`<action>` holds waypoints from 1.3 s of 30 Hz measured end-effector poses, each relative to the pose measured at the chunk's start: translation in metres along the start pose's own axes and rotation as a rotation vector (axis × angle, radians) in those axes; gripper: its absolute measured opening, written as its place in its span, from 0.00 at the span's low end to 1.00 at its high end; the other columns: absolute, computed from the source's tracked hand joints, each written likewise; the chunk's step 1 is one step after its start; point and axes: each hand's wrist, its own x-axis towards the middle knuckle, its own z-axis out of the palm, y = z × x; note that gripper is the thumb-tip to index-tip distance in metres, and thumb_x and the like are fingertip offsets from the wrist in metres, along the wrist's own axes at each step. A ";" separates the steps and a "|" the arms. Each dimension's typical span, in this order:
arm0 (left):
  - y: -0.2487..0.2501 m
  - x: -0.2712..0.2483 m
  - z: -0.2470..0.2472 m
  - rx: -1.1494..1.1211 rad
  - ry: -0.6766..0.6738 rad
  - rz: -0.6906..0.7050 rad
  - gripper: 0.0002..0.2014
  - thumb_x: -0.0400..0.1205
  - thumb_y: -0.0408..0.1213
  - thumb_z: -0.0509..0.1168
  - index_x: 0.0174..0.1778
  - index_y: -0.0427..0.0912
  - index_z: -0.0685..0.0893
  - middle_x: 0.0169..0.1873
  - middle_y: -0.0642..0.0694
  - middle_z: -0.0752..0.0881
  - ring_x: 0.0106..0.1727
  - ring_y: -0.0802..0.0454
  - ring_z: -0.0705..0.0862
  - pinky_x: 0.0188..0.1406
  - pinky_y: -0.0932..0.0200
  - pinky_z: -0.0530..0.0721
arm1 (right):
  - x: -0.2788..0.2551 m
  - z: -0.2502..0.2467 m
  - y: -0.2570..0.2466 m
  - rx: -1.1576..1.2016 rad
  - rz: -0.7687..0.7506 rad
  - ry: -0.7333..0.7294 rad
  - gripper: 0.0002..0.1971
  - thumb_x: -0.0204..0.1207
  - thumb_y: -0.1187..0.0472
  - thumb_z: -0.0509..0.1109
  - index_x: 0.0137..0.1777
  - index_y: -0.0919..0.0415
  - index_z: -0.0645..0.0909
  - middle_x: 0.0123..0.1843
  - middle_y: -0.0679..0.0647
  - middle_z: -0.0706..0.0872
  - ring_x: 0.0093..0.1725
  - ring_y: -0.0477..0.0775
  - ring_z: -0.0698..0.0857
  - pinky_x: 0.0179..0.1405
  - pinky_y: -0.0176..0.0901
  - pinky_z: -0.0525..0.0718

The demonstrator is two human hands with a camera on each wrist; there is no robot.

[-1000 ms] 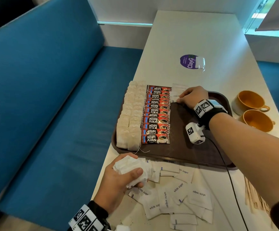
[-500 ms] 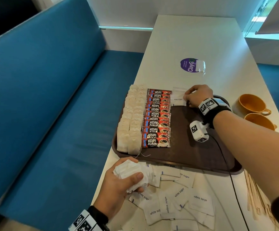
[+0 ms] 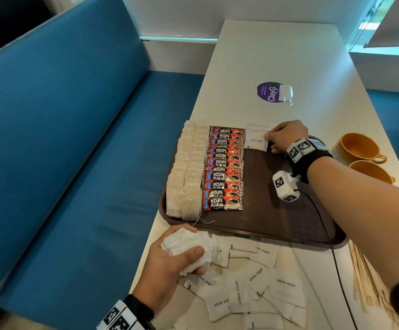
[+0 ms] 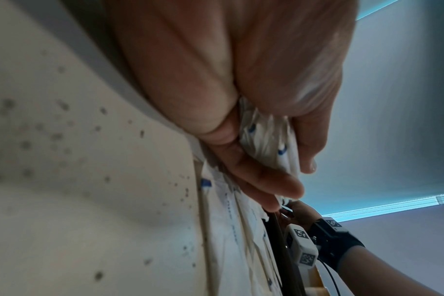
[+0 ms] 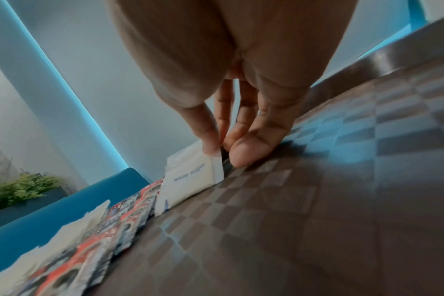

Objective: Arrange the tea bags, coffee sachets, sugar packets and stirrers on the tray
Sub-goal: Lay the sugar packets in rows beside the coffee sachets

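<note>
A brown tray (image 3: 277, 217) holds two rows of tea bags (image 3: 186, 172) and a column of red coffee sachets (image 3: 224, 170). At the tray's far end, my right hand (image 3: 285, 135) pinches the edge of a white sugar packet (image 3: 256, 140) (image 5: 190, 178) that lies beside the top sachets, over another packet. My left hand (image 3: 167, 260) rests near the tray's front edge and grips a bunch of sugar packets (image 3: 189, 246) (image 4: 269, 140). More sugar packets (image 3: 253, 282) lie loose on the table in front of the tray. Wooden stirrers (image 3: 369, 282) lie at the right.
Two orange cups (image 3: 360, 146) stand right of the tray. A purple sticker (image 3: 268, 91) with a stray tea bag (image 3: 285, 92) on it lies farther up the white table (image 3: 277, 55). A blue bench (image 3: 74, 163) runs along the left.
My right hand has drawn back to the right, uncovering the sugar packet at the tray's far end. The left hand keeps its bunch in place.
</note>
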 end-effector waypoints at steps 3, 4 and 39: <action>-0.001 0.000 0.000 -0.010 0.001 0.002 0.29 0.62 0.33 0.85 0.60 0.36 0.86 0.54 0.18 0.84 0.34 0.32 0.87 0.28 0.51 0.88 | -0.003 0.000 -0.002 0.016 0.000 -0.006 0.06 0.76 0.59 0.82 0.45 0.58 0.87 0.43 0.56 0.92 0.33 0.50 0.91 0.23 0.35 0.84; -0.001 0.000 -0.001 -0.011 0.002 0.005 0.30 0.62 0.33 0.85 0.60 0.36 0.86 0.54 0.19 0.84 0.34 0.32 0.88 0.28 0.50 0.88 | -0.003 0.000 -0.002 0.023 0.003 -0.008 0.07 0.76 0.58 0.82 0.46 0.58 0.87 0.44 0.57 0.92 0.33 0.50 0.91 0.24 0.35 0.86; -0.013 -0.044 0.016 -0.085 -0.157 0.040 0.30 0.71 0.56 0.82 0.60 0.39 0.86 0.49 0.29 0.88 0.41 0.38 0.89 0.28 0.53 0.88 | -0.332 0.018 0.077 0.553 -0.141 -0.498 0.15 0.68 0.69 0.86 0.53 0.66 0.88 0.37 0.63 0.91 0.34 0.58 0.88 0.41 0.50 0.92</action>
